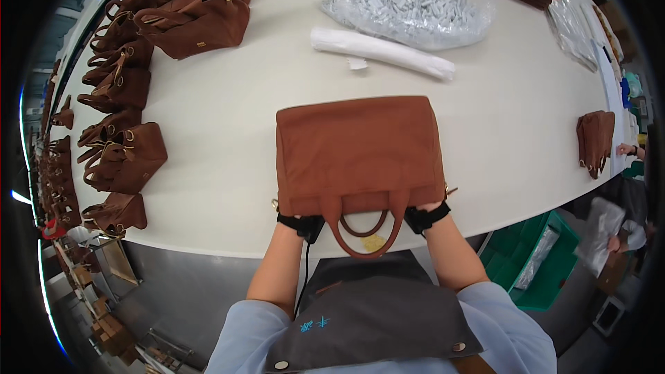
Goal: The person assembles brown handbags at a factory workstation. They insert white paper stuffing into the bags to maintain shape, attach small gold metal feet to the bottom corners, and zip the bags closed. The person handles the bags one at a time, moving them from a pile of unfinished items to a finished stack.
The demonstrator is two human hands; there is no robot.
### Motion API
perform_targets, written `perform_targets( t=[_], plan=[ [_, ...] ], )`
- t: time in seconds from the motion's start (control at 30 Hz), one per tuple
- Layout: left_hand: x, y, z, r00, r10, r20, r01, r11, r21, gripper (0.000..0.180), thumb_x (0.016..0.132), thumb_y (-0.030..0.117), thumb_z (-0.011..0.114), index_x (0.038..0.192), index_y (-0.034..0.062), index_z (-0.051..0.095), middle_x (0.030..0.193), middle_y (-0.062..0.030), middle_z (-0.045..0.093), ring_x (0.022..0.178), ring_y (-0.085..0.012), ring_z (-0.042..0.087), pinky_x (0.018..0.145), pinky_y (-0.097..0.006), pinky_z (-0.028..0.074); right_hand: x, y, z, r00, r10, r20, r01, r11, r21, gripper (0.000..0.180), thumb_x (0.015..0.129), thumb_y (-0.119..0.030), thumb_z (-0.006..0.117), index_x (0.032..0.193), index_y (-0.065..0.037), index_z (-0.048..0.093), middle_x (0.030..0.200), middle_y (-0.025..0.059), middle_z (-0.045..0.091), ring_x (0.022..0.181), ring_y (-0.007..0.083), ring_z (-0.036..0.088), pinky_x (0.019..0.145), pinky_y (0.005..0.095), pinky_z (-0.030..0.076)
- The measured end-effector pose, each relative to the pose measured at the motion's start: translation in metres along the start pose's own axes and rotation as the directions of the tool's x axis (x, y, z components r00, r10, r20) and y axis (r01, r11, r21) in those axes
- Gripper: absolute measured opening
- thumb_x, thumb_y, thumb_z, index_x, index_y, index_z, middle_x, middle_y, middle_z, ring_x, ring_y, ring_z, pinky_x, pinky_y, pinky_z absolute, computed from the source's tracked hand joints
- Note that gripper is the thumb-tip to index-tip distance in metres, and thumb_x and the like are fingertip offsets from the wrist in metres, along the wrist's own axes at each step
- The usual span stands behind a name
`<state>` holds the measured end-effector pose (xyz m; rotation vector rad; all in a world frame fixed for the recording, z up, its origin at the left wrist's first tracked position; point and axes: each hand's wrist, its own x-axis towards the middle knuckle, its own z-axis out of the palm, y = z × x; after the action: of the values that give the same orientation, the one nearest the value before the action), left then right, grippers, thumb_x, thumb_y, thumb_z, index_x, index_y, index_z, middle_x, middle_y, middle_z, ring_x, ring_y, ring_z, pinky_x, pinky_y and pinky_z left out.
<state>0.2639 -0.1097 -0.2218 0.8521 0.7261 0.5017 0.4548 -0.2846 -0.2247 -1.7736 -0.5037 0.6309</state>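
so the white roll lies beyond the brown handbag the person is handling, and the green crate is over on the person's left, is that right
Not quite: the green crate is on the person's right, as the head view shows. The white roll does lie beyond the brown handbag the person is handling.

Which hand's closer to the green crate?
Right. The right hand, mostly hidden at the near right corner of the brown handbag, is up and left of the green crate; the left hand, mostly hidden at the near left corner, is farther left.
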Motion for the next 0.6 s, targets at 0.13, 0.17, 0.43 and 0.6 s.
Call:
perform_targets(
  t=[0.13,0.17,0.43,0.6],
  plan=[
    [-0.003,0.001,-0.007,1.0,-0.013,-0.009,0.013,0.999,0.032,0.045,0.102,0.033,0.051,0.137,0.0054,0.045,0.136,-0.0121,0.053,0.12,-0.0249,0.055,0.099,-0.038,0.05,-0.007,-0.003,0.005,1.0,0.016,0.019,-0.016,1.0,-0.005,0.043,0.096,-0.028,0.059,0.133,-0.008,0.053,0.134,0.0137,0.056,0.125,0.0321,0.052,0.103,0.0432,0.043],
    [-0.005,0.003,-0.007,1.0,0.004,-0.003,-0.003,0.995,0.1,0.045,0.102,0.033,0.051,0.137,0.0058,0.045,0.136,-0.0121,0.053,0.121,-0.0252,0.055,0.099,-0.038,0.05,-0.008,-0.004,0.007,1.0,0.021,0.024,-0.021,1.0,-0.004,0.043,0.096,-0.028,0.059,0.133,-0.008,0.053,0.134,0.0137,0.056,0.125,0.0321,0.052,0.103,0.0433,0.043],
    [-0.017,0.002,0.006,0.917,0.21,0.341,-0.4,0.451,0.798,0.047,0.102,0.034,0.051,0.14,0.0082,0.045,0.142,-0.0124,0.049,0.124,-0.0271,0.053,0.103,-0.039,0.047,-0.015,-0.009,0.008,0.998,0.014,0.056,-0.012,0.999,-0.05,0.044,0.096,-0.029,0.059,0.134,-0.008,0.052,0.136,0.0137,0.055,0.126,0.0321,0.052,0.104,0.0435,0.042],
    [-0.026,-0.006,0.007,0.886,0.226,0.404,-0.461,0.35,0.815,0.048,0.102,0.035,0.05,0.142,0.0098,0.045,0.146,-0.0125,0.047,0.126,-0.0283,0.052,0.105,-0.039,0.045,-0.027,-0.016,0.009,0.989,-0.046,0.137,0.071,0.981,-0.182,0.045,0.095,-0.03,0.06,0.135,-0.008,0.051,0.136,0.0137,0.055,0.127,0.0322,0.051,0.104,0.0437,0.042]
  ],
)
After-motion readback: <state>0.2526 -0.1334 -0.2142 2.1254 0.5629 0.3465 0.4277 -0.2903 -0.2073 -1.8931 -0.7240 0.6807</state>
